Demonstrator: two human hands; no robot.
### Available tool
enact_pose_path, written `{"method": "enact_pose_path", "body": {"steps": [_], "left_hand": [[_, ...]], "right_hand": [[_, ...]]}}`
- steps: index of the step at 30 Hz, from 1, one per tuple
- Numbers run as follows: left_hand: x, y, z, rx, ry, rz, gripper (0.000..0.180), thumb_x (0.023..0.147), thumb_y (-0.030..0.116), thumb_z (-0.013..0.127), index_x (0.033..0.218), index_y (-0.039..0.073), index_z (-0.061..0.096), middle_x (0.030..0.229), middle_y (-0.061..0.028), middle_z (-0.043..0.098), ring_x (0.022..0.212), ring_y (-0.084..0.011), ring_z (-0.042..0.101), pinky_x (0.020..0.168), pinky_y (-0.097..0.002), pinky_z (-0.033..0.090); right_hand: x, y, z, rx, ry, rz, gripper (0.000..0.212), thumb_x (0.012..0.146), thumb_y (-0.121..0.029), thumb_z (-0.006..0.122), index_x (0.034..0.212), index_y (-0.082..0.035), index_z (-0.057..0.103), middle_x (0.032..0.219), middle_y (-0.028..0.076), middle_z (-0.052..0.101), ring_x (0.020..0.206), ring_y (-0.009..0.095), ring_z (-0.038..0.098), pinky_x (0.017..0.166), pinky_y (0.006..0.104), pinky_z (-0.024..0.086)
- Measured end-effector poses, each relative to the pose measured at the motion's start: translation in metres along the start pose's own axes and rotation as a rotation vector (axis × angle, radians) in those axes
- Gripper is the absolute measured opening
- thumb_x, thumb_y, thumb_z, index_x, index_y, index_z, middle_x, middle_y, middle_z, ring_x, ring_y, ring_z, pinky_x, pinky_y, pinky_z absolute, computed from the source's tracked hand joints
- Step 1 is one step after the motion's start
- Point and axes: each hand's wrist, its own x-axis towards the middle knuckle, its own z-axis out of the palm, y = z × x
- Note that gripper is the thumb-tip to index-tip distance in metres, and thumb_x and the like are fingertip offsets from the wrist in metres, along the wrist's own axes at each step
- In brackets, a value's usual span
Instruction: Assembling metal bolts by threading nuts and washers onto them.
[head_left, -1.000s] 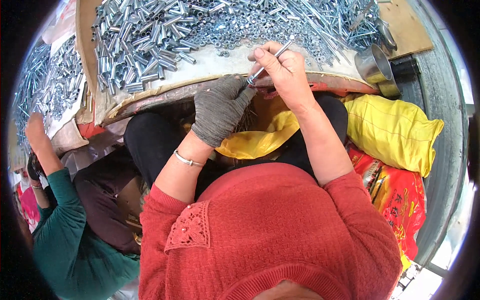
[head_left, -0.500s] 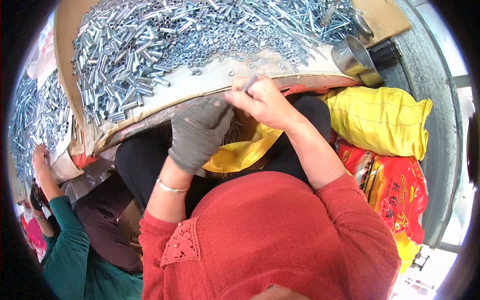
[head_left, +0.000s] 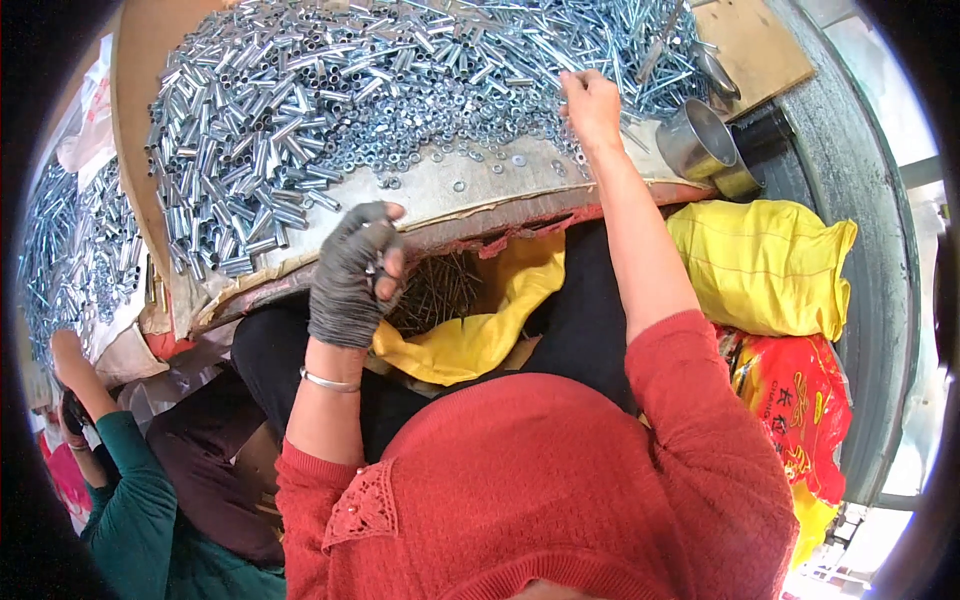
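A pale-covered surface (head_left: 425, 196) carries heaped metal tubes (head_left: 265, 130), small rings (head_left: 405, 138) nearer the front edge, and long thin rods (head_left: 655, 80) toward the right.

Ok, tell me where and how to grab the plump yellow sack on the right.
Grip the yellow sack by its right end, probably best from above: there the cloth flattens into a loose edge to pinch, while the bulging middle offers no handle, and nothing covers its top.
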Motion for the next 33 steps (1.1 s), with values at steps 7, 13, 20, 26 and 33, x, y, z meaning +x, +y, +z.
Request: {"method": "enact_pose_path", "body": {"steps": [7, 13, 20, 26, 33], "left_hand": [[0.004, 0.001, 0.011, 0.043, 0.05, -0.05, 0.029, 0.086, 0.019, 0.059, 0.108, 0.002, 0.054, 0.067, -0.0048, 0.058, 0.043, -0.0053, 0.044, 0.037, -0.0151, 0.03], [0.002, -0.008, -0.009, 0.008, 0.039, -0.007, 0.028, 0.086, 0.021, 0.06, 0.107, 0.003, 0.055, 0.071, -0.0074, 0.061, 0.044, -0.0072, 0.047, 0.038, -0.0178, 0.034], [0.005, -0.014, -0.013, -0.356, -0.074, 0.066, 0.041, 0.094, 0.025, 0.051, 0.125, -0.001, 0.046, 0.098, -0.0167, 0.062, 0.074, -0.019, 0.063, 0.055, -0.0229, 0.053], [0.001, -0.011, -0.006, -0.394, -0.003, 0.05, 0.034, 0.095, 0.025, 0.049, 0.119, 0.0, 0.049, 0.097, -0.0193, 0.064, 0.072, -0.0194, 0.065, 0.044, -0.0216, 0.049], [-0.003, -0.007, -0.013, -0.424, 0.013, 0.034, 0.029, 0.093, 0.031, 0.053, 0.106, 0.005, 0.053, 0.084, -0.0141, 0.064, 0.055, -0.0137, 0.059, 0.043, -0.0196, 0.046]], "right_hand": [[0.021, 0.007, 0.012, -0.876, 0.137, -0.278, 0.025, 0.08, -0.027, 0.06, 0.092, -0.006, 0.063, 0.1, 0.017, 0.059, 0.085, 0.037, 0.062, 0.074, 0.0462, 0.049], [-0.027, -0.039, -0.013, -0.403, 0.306, -0.578, 0.015, 0.078, -0.015, 0.068, 0.088, -0.005, 0.064, 0.088, 0.01, 0.057, 0.077, 0.024, 0.063, 0.066, 0.0349, 0.05], [-0.122, -0.08, 0.013, 0.442, 0.033, -0.408, 0.007, 0.083, 0.0, 0.064, 0.088, -0.003, 0.059, 0.084, 0.005, 0.06, 0.066, 0.01, 0.061, 0.05, 0.0207, 0.049], [-0.143, -0.048, 0.065, 0.039, -0.273, -0.33, 0.008, 0.086, -0.01, 0.061, 0.088, -0.003, 0.058, 0.067, 0.003, 0.058, 0.063, 0.009, 0.058, 0.058, 0.0263, 0.046], [-0.17, -0.08, 0.028, 0.01, -0.461, -0.306, 0.014, 0.091, -0.016, 0.057, 0.092, -0.002, 0.059, 0.063, 0.004, 0.053, 0.06, 0.011, 0.048, 0.056, 0.0266, 0.041]]}}
